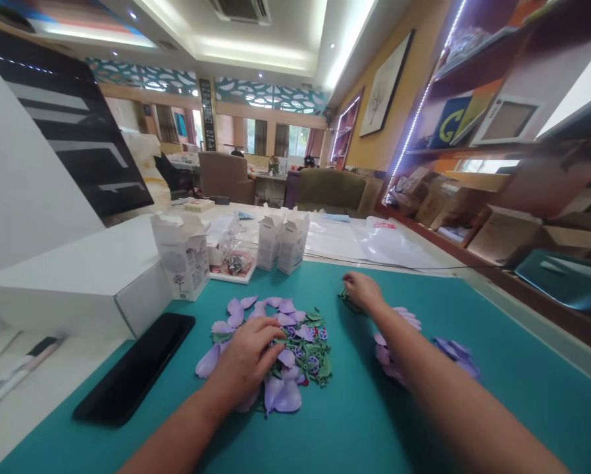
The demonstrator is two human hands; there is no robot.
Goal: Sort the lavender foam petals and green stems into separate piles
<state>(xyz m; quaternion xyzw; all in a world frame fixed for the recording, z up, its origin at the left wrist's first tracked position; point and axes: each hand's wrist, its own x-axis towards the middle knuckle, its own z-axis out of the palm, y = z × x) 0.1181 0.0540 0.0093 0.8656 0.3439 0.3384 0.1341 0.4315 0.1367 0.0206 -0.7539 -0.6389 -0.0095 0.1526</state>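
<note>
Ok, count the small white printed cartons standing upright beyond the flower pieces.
3. One carton stands at the far left edge of the teal mat; two more cartons stand side by side farther back. Others could be hidden behind them.

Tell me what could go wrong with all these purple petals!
The left hand presses on the heap of purple petals, so some might crease or tear. The right forearm passes right by more purple petals and could drag them away. The right hand could knock the small green pieces apart.
</note>
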